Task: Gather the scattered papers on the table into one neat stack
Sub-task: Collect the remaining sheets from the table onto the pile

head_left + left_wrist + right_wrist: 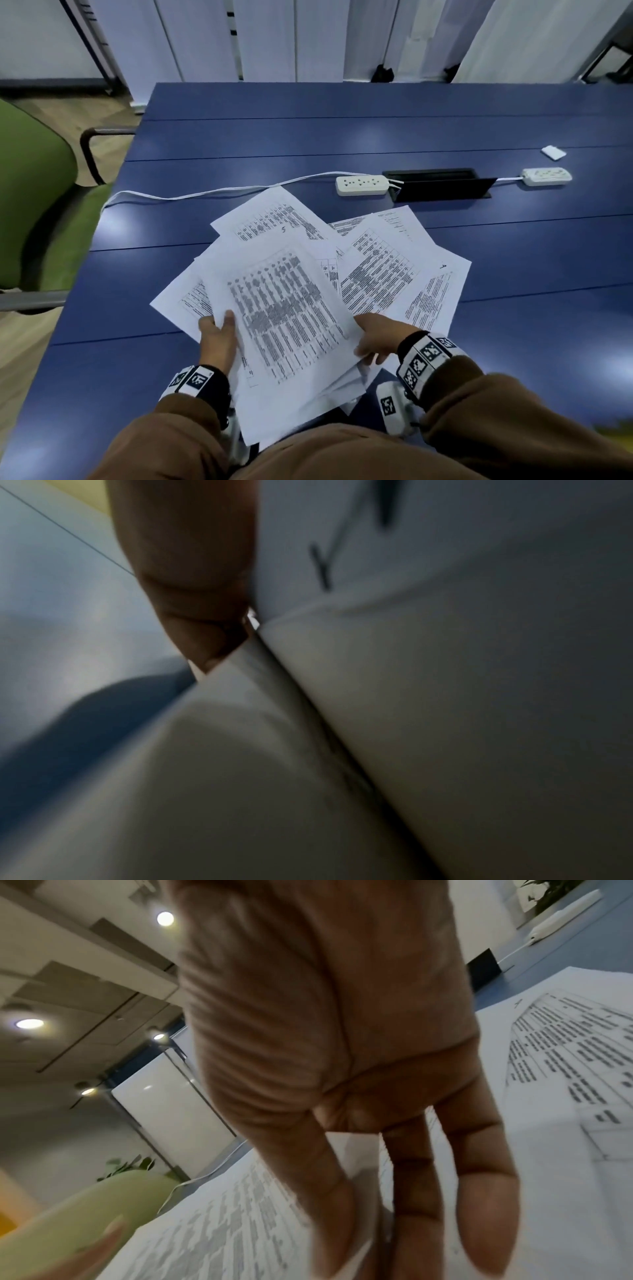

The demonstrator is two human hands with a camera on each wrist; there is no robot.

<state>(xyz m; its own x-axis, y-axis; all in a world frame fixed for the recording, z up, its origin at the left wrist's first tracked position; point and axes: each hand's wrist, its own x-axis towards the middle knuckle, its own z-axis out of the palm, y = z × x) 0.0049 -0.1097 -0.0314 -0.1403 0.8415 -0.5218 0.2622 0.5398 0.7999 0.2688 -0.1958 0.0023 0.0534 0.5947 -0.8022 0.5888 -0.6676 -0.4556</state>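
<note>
On the near half of the blue table, printed papers lie in a loose, fanned heap, sheets overlapping at different angles; the nearest ones overhang the table edge toward the person. Left hand: thumb on top of the uppermost sheet's left edge, fingers hidden beneath, so the hand grips the bundle; the left-wrist view, blurred and dim, shows a finger pressed against the underside of the paper where sheets part. Right hand: placed at the right edge of the same top sheet, fingers extended and fairly straight over the printed pages; whether they pinch any sheet cannot be told. Further sheets lie spread to the right of the gripped bundle, flat on the table and partly tucked under it. Behind the heap: a white power strip with its cord running left, a black cable hatch, a second power strip and a small white card. Left of the table stands a green chair. Both forearms wear brown sleeves and marker-patterned wristbands.
</note>
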